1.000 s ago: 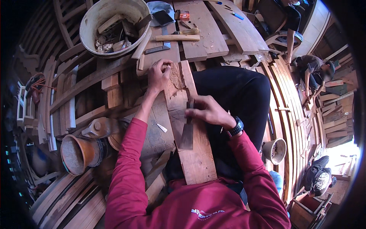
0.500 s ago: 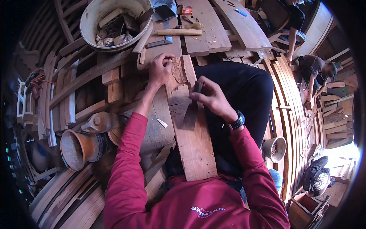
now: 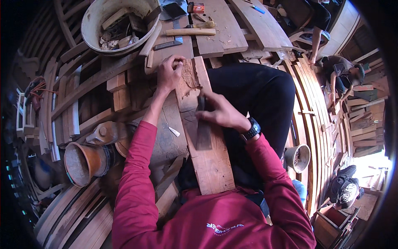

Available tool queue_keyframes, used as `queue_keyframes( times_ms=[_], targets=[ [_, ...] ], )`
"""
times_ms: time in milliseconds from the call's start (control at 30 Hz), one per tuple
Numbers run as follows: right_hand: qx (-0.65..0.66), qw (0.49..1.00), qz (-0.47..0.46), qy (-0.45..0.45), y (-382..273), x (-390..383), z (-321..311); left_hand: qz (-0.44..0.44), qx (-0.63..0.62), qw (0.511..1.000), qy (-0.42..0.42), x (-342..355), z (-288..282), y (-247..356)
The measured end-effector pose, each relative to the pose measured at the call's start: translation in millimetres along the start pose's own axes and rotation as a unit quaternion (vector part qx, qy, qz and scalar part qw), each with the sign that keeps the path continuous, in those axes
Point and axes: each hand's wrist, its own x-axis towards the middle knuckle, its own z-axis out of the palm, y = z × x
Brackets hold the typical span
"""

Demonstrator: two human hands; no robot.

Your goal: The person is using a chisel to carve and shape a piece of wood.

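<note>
A long wooden board (image 3: 215, 172) lies lengthwise in front of me, its near end against my shirt. Its far end is rough and gouged on the upper face. My left hand (image 3: 169, 76) is closed at the far left corner of the board, fingers curled over its edge. In my right hand (image 3: 224, 112) is a flat dark blade (image 3: 203, 139), pinched by its upper part and hanging over the middle of the board. Motion blurs the blade, so I cannot tell whether it touches the wood.
A white bucket (image 3: 89, 31) with scraps stands at the far left. Beyond the board lie a wooden mallet (image 3: 202, 25), a wooden stick (image 3: 188, 32), a chisel (image 3: 167, 45) and a phone (image 3: 174, 11). Clay-coloured pots (image 3: 89, 162) sit to the left. Another person (image 3: 342, 70) bends over timber at right.
My right hand has moved left and slightly down with the blade, which now hangs more upright. My left hand stays at the board's far corner. The whole view has shifted slightly.
</note>
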Motion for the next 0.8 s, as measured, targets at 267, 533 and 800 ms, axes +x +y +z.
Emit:
queue_keyframes(
  times_ms=[267, 533, 800],
  targets=[
    [0.113, 0.991, 0.051, 0.059, 11, 10, -7, -0.007, -0.026, 1.000, -0.011, 2, 3, 0],
    [0.170, 0.981, 0.082, 0.040, 4, 14, -5, -0.008, -0.001, 1.000, -0.015, 2, -1, 7],
    [0.178, 0.982, 0.071, 0.003, 1, 13, -5, 0.003, -0.006, 1.000, -0.004, 1, 0, 1]
  ],
)
